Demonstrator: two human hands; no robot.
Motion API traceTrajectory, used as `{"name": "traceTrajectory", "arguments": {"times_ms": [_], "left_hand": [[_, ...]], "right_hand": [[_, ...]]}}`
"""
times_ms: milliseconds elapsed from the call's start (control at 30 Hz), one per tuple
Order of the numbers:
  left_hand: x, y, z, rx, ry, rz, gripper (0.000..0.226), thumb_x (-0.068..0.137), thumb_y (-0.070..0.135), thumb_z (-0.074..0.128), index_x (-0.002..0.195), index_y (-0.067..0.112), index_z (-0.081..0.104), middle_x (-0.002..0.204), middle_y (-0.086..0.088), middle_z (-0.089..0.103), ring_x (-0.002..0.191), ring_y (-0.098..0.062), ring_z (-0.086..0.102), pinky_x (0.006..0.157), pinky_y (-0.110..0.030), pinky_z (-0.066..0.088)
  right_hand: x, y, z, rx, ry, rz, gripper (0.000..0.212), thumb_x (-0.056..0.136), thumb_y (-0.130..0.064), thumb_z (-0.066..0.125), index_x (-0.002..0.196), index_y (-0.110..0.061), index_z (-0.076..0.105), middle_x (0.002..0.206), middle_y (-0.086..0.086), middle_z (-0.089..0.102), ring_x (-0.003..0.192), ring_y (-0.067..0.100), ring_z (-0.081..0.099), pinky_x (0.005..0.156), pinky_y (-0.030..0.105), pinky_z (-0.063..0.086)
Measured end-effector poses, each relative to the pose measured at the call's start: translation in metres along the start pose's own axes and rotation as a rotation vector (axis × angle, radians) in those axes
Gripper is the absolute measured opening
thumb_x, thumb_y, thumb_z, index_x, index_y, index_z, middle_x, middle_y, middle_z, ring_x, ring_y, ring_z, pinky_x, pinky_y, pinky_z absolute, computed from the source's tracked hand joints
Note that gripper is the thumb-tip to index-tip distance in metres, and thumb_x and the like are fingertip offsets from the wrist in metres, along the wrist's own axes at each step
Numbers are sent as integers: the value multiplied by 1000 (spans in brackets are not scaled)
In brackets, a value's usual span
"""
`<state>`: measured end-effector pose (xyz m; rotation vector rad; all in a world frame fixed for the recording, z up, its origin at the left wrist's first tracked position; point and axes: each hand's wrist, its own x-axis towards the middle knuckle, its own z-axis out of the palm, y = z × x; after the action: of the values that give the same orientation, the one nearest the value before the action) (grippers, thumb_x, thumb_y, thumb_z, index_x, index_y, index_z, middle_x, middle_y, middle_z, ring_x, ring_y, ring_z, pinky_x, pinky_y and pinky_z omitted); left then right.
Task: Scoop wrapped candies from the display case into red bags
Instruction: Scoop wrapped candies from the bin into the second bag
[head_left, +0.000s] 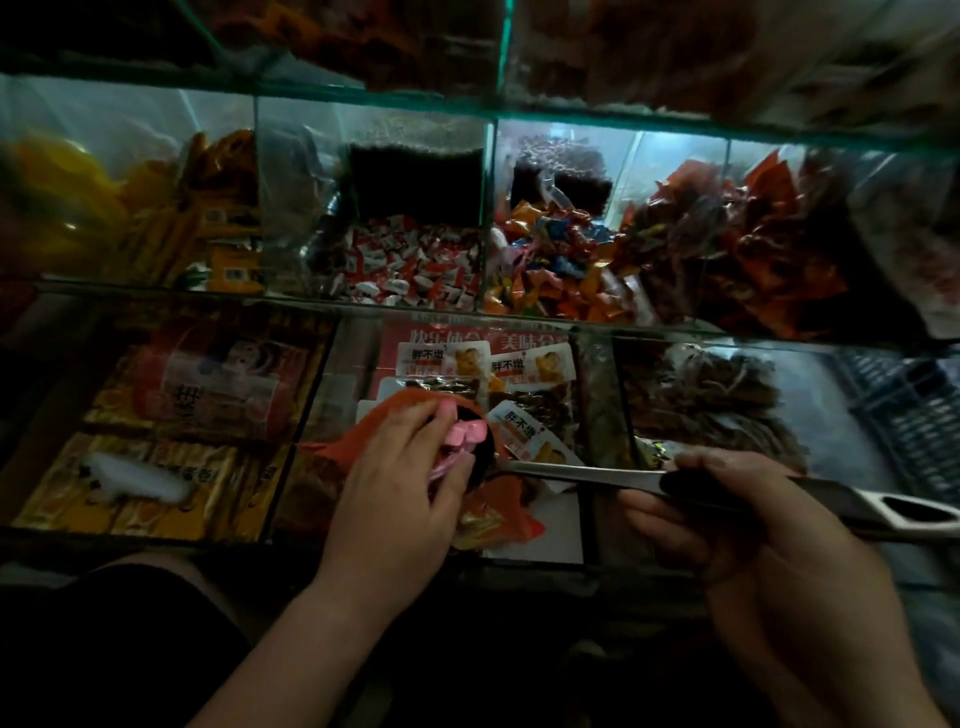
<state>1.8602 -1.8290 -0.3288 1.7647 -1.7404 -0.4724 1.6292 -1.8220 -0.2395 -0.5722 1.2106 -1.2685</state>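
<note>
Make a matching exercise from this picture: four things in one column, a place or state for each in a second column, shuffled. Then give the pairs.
Things
1. left hand
2. right hand
3. pink candies
4. red-and-white candies

Places or states
A. heaped in a middle glass compartment
B. grips the scoop handle
C. at the mouth of the red bag
D. holds the red bag

Pairs: 1-D, 2-B, 3-C, 4-A
</note>
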Motion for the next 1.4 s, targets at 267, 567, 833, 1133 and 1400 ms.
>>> {"name": "traceTrajectory", "arguments": {"times_ms": [267,567,833,1133,1400], "left_hand": [[49,26,-17,99,148,182,47,104,44,47,139,17,62,143,2,56,145,-19,39,126,-48,19],[142,73,-19,127,102,397,45,107,42,47,140,14,60,141,-4,58,138,-24,46,123,-48,23],[183,84,0,103,-5,352,56,107,44,44,155,15,41,160,-7,41,150,-22,30,124,-41,23],[123,75,-14,-161,93,286,53,102,41,56,151,23,47,156,6,42,145,-7,34,119,-37,32],[51,48,-42,-153,199,267,56,99,44,57,152,29,43,158,18,34,146,3,29,115,-11,24]], "right_hand": [[-2,-26,15,111,-66,-113,11,65,-12,63,57,-13,72,59,11,69,56,31,75,47,25,58],[25,-55,24,292,2,-266,16,98,-5,56,84,-8,61,63,1,73,68,21,78,58,21,60],[85,-27,38,-427,38,-859,8,100,-12,65,103,-10,72,99,6,74,92,16,73,87,31,59],[56,-16,36,-462,-32,-985,5,96,-21,68,99,-18,71,103,-3,73,98,17,73,91,43,58],[-16,-35,26,14,-265,-594,18,84,-15,62,79,-24,76,79,10,78,73,36,78,66,35,64]]}}
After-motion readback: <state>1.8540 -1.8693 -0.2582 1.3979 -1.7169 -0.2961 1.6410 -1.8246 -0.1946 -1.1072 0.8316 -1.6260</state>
